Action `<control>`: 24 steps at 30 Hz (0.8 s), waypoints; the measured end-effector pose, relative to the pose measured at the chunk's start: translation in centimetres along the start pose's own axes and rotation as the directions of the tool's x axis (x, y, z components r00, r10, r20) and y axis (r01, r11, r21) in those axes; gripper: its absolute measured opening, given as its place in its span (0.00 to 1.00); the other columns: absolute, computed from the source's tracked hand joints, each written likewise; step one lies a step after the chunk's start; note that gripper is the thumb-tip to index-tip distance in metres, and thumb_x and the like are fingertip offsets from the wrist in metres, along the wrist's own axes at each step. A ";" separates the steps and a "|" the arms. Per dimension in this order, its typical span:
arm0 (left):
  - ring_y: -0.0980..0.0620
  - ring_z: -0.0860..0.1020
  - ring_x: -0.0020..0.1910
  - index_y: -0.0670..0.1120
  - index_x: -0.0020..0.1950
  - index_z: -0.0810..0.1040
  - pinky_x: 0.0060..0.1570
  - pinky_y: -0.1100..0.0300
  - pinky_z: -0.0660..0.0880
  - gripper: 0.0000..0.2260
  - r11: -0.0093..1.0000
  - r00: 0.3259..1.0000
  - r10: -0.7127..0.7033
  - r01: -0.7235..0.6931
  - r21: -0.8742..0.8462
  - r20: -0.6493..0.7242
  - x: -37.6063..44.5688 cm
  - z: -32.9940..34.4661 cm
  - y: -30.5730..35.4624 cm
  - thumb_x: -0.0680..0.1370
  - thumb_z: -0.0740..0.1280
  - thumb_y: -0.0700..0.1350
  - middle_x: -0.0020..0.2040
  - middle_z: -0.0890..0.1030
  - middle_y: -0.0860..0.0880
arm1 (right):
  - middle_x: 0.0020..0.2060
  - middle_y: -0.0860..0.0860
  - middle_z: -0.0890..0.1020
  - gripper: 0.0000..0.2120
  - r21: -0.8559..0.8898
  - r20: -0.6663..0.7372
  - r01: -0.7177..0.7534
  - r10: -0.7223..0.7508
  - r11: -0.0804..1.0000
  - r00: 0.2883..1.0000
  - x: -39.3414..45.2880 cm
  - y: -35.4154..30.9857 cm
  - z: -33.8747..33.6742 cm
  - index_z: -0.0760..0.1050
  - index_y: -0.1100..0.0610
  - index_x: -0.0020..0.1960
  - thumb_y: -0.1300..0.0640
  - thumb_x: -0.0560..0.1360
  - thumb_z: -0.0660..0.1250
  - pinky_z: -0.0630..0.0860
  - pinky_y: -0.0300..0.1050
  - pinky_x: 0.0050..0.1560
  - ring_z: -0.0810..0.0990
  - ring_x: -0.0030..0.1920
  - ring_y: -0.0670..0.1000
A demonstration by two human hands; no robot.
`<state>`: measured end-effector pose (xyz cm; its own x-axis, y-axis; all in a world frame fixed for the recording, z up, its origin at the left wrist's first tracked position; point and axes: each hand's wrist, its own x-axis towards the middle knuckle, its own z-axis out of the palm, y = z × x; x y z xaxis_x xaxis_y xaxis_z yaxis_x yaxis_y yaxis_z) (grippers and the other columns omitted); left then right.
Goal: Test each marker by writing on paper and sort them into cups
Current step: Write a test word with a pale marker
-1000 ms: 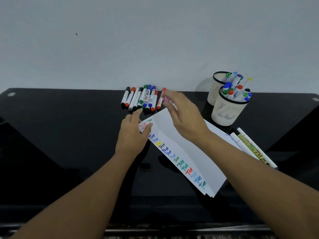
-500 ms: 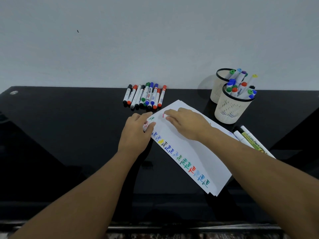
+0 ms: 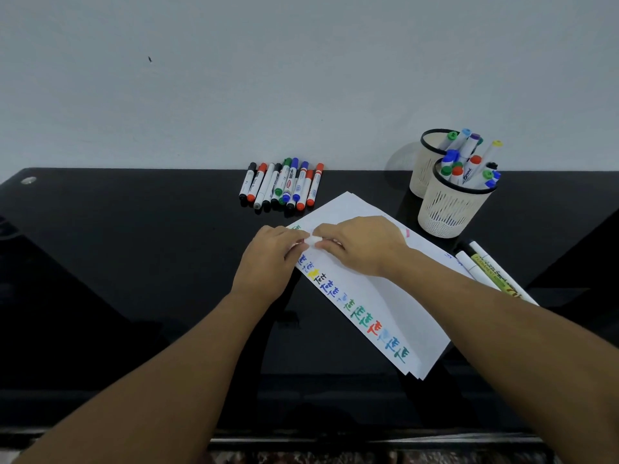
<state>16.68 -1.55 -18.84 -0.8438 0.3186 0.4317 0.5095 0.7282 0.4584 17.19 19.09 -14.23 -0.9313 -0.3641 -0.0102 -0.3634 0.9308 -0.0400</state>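
Both cups already held many markers and the paper carried a long column of test words, while the left hand and right hand gripped one marker between their fingers over the paper, and a row of markers lay untested on the worktop.

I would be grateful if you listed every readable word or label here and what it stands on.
"Test": black handwriting on the paper; the coloured words in the same column look alike but blur.
"PERMANENT": green-labelled marker lying right of the paper.
"500": one marker in the row of markers.
Other marker labels: too small to read.

pink-ended marker over scribbled paper
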 end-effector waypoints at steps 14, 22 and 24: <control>0.49 0.68 0.52 0.48 0.47 0.72 0.51 0.49 0.74 0.05 0.913 0.908 -0.407 0.407 -0.022 -0.097 -0.8 -1.4 0.1 0.80 0.67 0.44 0.49 0.74 0.51 | 0.55 0.48 0.81 0.15 0.684 -0.114 -0.158 0.318 0.713 0.941 -0.4 -0.7 -1.0 0.80 0.49 0.58 0.60 0.85 0.55 0.80 0.48 0.57 0.83 0.51 0.48; 0.50 0.67 0.58 0.51 0.62 0.72 0.57 0.52 0.71 0.13 0.938 0.934 -0.346 0.343 0.052 0.091 -0.8 -2.7 -1.3 0.80 0.67 0.51 0.58 0.71 0.51 | 0.49 0.47 0.81 0.14 0.833 -0.095 -0.100 0.317 0.544 0.944 0.2 -1.2 0.2 0.69 0.47 0.58 0.59 0.80 0.71 0.81 0.44 0.48 0.83 0.51 0.47; 0.51 0.67 0.59 0.57 0.71 0.72 0.61 0.50 0.69 0.17 0.958 0.955 -0.281 0.274 0.080 0.095 -1.1 -2.2 -1.6 0.81 0.64 0.53 0.60 0.71 0.52 | 0.46 0.49 0.83 0.04 0.863 -0.128 -0.073 0.356 0.500 0.926 0.5 -1.7 0.4 0.71 0.48 0.57 0.52 0.84 0.66 0.78 0.43 0.48 0.83 0.45 0.45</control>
<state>17.15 -4.44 -18.31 -0.9651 0.1569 0.2097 0.2432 0.8340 0.4953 17.38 17.35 -14.53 -0.9945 -0.0014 0.1046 -0.0934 0.4628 -0.8815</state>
